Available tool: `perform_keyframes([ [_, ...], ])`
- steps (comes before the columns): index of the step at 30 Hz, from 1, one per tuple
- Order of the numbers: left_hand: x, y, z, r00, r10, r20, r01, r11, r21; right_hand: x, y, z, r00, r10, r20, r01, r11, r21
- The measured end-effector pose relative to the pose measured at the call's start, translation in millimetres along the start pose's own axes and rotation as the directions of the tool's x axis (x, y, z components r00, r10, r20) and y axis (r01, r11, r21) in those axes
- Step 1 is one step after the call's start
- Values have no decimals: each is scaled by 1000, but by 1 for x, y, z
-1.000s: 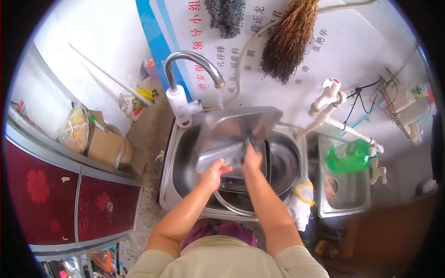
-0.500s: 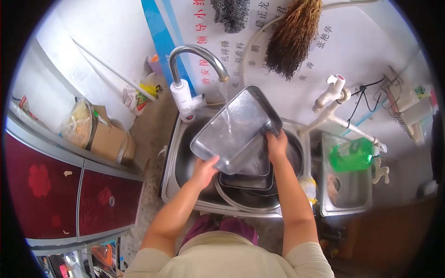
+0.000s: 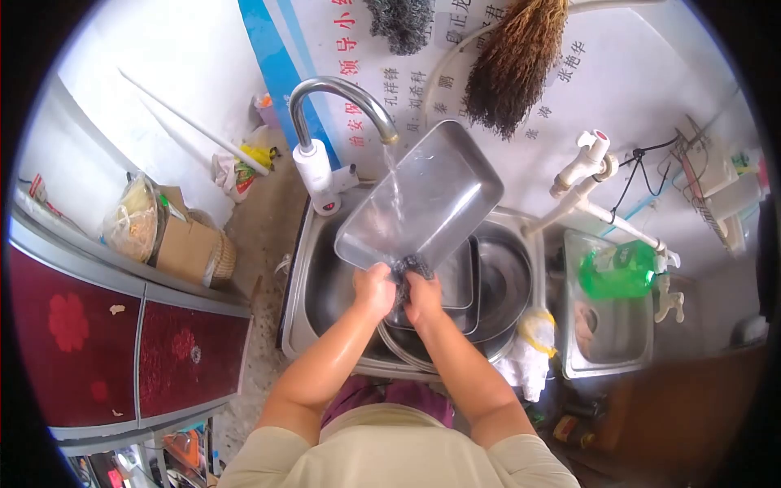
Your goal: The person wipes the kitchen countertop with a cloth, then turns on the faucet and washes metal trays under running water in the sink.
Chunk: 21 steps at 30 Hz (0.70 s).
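Note:
A rectangular metal tray (image 3: 443,183) is tilted up over the sink, with water from the curved tap (image 3: 350,88) running into it. At the tray's near edge, my left hand (image 3: 375,291) is closed on the rim, right beside the scrubber. My right hand (image 3: 422,298) is closed round a dark steel wool scrubber (image 3: 412,266), which lies between both hands against the near rim. How far the left fingers also touch the scrubber is hidden. Below the raised tray, more metal trays (image 3: 460,285) and a round pan (image 3: 508,281) lie in the steel sink (image 3: 319,325).
To the right are a white valve pipe (image 3: 582,167), a small basin (image 3: 606,358) with a green jug (image 3: 618,270), and a cloth (image 3: 529,366) over the sink's edge. A brush (image 3: 517,73) and another scrubber (image 3: 400,24) hang on the wall. A dark red cabinet (image 3: 195,350) stands left.
My right hand, with the scrubber, has moved left and down from the tray's right side to the near edge, beside my left hand. The tray has turned and tilted up more.

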<state>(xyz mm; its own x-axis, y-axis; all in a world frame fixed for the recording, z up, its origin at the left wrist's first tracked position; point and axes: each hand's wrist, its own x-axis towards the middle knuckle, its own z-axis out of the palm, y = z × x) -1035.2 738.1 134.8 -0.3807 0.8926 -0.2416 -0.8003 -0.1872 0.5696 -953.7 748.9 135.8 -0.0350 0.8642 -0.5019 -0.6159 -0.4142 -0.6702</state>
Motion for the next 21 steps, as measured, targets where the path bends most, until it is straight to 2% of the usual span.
perform_keyframes([
  [3, -2, 6, 0, 999, 10, 50, -13, 998, 56, -1, -14, 1, 954, 267, 136, -281, 955, 93],
  [4, -3, 9, 3, 998, 12, 69, -17, 997, 72, 3, -16, 0, 930, 340, 141, -350, 935, 59],
  [5, -2, 8, 2, 996, 7, 94, -16, 995, 97, 6, -18, -2, 955, 267, 132, -256, 962, -92],
  [7, 0, 3, -6, 990, -8, 139, -13, 988, 151, 10, -24, -6, 982, 119, 147, -54, 922, -383],
  [8, 2, 0, -13, 995, -40, 86, 20, 976, 219, 22, -21, -12, 991, -34, 133, 108, 792, -601],
  [9, 5, -4, -23, 997, -70, 32, 58, 957, 285, 31, -20, -18, 953, -240, 185, 298, 633, -715],
  [11, 6, -4, -25, 993, -97, -66, 114, 939, 325, 34, -30, -9, 741, -558, 373, 538, 162, -827],
  [12, 6, -4, -25, 989, -102, -109, 130, 944, 302, 32, -35, -5, 765, -551, 333, 479, 141, -867],
  [15, -2, 7, -2, 994, -69, -87, 85, 979, 186, 28, -40, 1, 761, -578, 295, 446, 137, -884],
  [18, 0, 7, -7, 998, -66, -19, 68, 989, 133, 31, -33, -4, 657, -678, 330, 523, 95, -847],
  [21, 14, -7, -48, 985, -175, 8, 164, 937, 309, 28, -35, -5, 672, -666, 324, 633, 289, -718],
])
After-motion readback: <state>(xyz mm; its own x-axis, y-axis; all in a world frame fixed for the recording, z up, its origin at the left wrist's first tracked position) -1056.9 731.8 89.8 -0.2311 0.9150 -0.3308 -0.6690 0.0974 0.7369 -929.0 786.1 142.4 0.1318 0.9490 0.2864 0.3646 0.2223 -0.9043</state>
